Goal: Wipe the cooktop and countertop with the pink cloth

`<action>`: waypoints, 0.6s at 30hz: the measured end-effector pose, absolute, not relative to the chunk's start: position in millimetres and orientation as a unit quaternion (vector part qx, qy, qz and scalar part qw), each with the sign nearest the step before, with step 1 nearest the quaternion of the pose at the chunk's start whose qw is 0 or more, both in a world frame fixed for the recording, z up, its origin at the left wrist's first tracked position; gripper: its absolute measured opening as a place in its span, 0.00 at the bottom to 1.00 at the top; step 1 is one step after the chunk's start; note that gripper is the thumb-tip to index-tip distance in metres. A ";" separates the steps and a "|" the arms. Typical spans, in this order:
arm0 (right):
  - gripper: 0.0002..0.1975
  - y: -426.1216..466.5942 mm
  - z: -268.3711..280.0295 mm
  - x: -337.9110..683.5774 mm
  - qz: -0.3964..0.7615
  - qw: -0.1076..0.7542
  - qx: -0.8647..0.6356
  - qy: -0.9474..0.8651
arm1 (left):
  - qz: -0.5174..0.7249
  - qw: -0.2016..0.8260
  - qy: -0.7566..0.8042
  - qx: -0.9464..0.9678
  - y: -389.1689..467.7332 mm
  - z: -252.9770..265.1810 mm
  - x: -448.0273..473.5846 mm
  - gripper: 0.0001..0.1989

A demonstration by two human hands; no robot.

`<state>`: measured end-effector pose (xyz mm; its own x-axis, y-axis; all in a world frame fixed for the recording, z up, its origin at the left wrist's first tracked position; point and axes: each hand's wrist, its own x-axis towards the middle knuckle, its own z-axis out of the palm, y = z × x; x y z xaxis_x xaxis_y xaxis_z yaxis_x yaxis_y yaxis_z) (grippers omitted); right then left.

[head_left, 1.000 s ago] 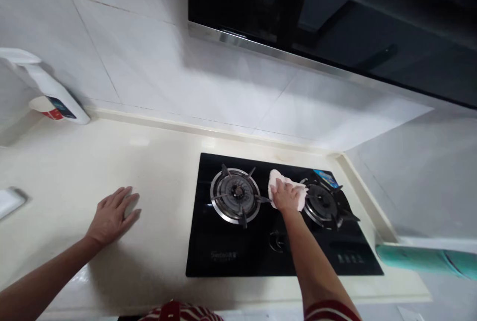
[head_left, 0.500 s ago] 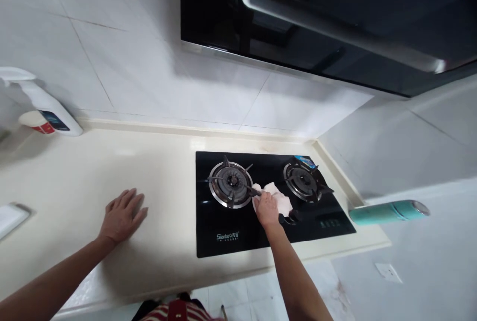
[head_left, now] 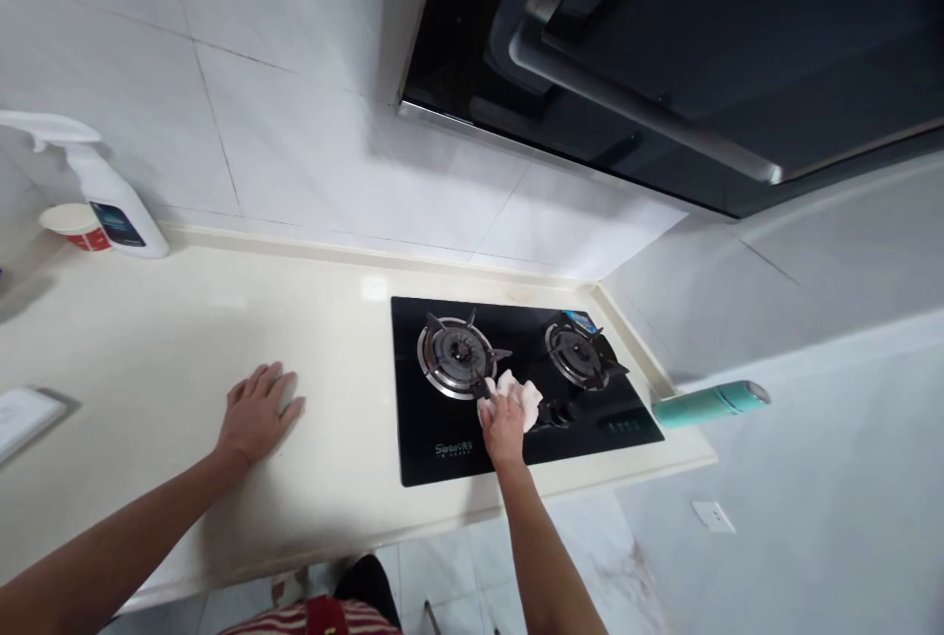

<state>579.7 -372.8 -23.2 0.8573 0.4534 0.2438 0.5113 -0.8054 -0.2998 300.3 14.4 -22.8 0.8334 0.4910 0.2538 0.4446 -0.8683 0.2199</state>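
On the black glass gas stove [head_left: 428, 448], my right hand [head_left: 504, 431] is closed over a crumpled pale pink cloth [head_left: 525, 397]. The cloth lies just right of and in front of the left burner [head_left: 458, 358], by the tip of one of its pan supports. Behind it to the right is the second burner [head_left: 578, 355]. Control knobs [head_left: 555, 413] show right beside the cloth. My left hand [head_left: 260, 416] rests flat on the cream countertop [head_left: 331, 360] left of the stove, fingers stretched out and holding nothing.
A white spray bottle [head_left: 118, 202] and a red and white tub [head_left: 78, 224] stand at the back left. A white flat box [head_left: 28, 421] lies at the left. A teal cylinder [head_left: 708, 404] lies on the right edge. The dark range hood [head_left: 626, 55] overhangs the stove.
My right hand has moved the cloth left and toward the front, along the left burner's edge. My left hand stays flat on the counter. The camera view has shifted.
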 end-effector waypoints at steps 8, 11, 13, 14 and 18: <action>0.16 -362.5 -26.9 490.0 -0.064 0.209 -0.944 -0.246 | 0.171 0.058 0.232 0.956 16.5 -25.1 301.6 0.25; 0.16 -365.6 -27.3 463.0 -0.056 0.212 -0.935 -0.279 | 0.170 0.062 0.233 0.955 17.9 -26.6 302.0 0.25; 0.16 -373.8 -27.5 460.1 -0.075 0.203 -0.935 -0.282 | 0.165 0.069 0.236 0.955 18.3 -25.9 302.2 0.25; 0.16 -380.1 -27.6 463.6 -0.088 0.196 -0.937 -0.274 | 0.160 0.071 0.239 0.955 18.2 -24.9 302.2 0.25; 0.20 -418.9 -29.1 499.3 -0.069 0.164 -0.972 -0.155 | 0.123 0.066 0.252 0.958 16.0 -17.2 301.5 0.24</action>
<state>499.3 -418.9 -29.1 0.9423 0.2789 0.1849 0.3242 -0.8980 -0.2974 301.5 16.0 -17.2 0.8429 0.4987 0.2019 0.4664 -0.8644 0.1880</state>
